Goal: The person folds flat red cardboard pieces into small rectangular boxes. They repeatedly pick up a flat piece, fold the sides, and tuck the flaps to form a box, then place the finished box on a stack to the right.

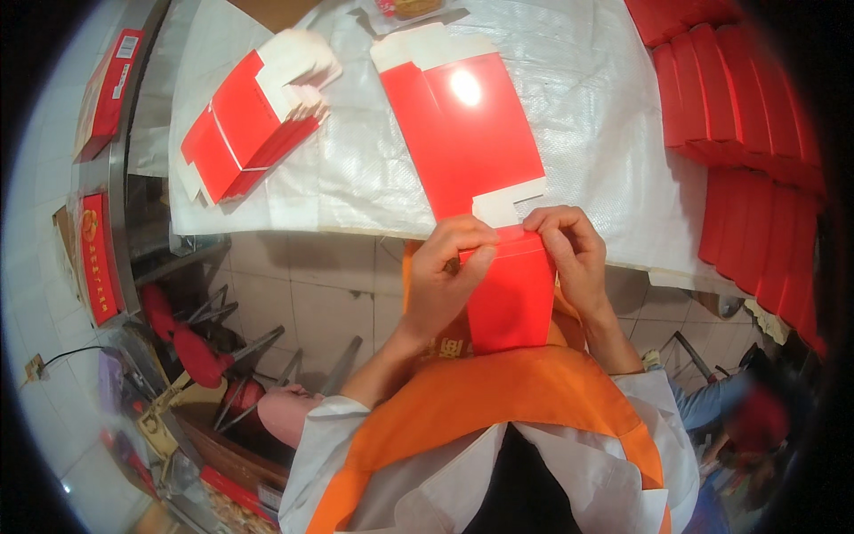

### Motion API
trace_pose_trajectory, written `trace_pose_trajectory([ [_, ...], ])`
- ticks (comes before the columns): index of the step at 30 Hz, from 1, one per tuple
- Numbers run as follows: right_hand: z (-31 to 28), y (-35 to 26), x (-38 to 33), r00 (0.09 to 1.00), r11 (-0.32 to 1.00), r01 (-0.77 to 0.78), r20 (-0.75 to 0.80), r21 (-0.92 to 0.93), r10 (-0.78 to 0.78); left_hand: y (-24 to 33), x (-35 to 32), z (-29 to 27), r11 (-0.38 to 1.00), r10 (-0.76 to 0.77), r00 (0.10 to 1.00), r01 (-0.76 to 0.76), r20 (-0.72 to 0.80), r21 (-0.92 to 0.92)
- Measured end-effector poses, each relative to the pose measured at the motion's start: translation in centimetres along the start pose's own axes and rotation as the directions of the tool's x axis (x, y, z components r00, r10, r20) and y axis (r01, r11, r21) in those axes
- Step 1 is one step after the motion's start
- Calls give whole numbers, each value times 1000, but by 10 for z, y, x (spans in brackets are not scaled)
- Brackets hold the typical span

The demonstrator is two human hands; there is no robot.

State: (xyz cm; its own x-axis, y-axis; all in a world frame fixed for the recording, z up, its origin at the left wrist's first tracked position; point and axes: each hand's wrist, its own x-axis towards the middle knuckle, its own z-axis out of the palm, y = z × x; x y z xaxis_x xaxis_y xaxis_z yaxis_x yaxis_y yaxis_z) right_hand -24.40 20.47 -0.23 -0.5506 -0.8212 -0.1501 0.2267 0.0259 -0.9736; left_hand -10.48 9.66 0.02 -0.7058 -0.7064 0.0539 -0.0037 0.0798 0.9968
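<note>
Carton [480, 169] here is a flat red card blank, glossy on the outside and white on the tabs, lying half on the table [605, 133] with its near end hanging over the edge toward the person. Left hand [445, 280] and right hand [569, 254] both have their fingers pinched on that near end, thumbs underneath as far as I can tell, bending it down along a crease.

My guess is it's super light and thin, stiff enough to hold a fold but easy to dent or crease in the wrong spot. The gloss probably makes it a bit slippery, so gripping close to the score line near the white tab seems the sensible place, not out on the loose flaps.

A stack of blanks [249, 120] sits on the table to the left, well apart. Rows of finished red boxes [747, 142] line the right side.
</note>
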Motion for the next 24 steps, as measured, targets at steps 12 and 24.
trace_pose_trajectory([
  [12,-39,-13,5,942,961,71,334,-268,24,-6,-9,8,972,-60,998,58,0,228],
  [24,-84,-159,-8,991,917,-77,74,-391,115,50,36,22,950,-143,982,101,-125,-295],
])
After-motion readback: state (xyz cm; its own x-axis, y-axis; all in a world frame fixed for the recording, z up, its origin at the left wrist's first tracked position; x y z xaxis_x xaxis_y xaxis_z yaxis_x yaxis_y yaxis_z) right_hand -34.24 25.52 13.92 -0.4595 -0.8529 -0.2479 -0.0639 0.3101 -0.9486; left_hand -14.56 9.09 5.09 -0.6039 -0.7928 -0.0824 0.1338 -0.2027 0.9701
